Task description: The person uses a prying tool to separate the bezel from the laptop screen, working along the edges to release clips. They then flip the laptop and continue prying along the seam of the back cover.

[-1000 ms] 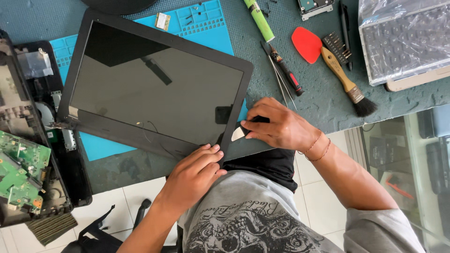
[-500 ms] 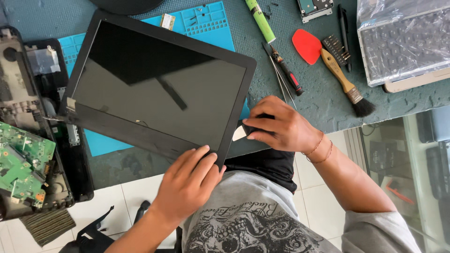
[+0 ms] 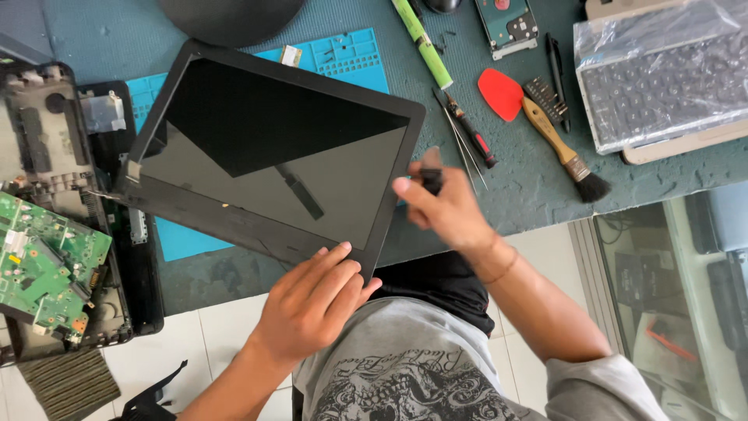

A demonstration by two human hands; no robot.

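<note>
Black-framed laptop screen panel (image 3: 273, 160) with dark glossy glass lies tilted on the blue silicone work mat (image 3: 343, 58) atop the grey-green bench; left hand (image 3: 312, 300) presses flat, fingers spread, on the panel's near right corner. Right hand (image 3: 448, 210) hovers just beside the panel's right edge, fingers closed around a small black-handled pry tool (image 3: 431, 173), slightly blurred. Further right lie a red triangular plastic pick (image 3: 500, 92) and a wooden-handled brush (image 3: 561, 144); a green circuit board (image 3: 43, 269) sits far left.
</note>
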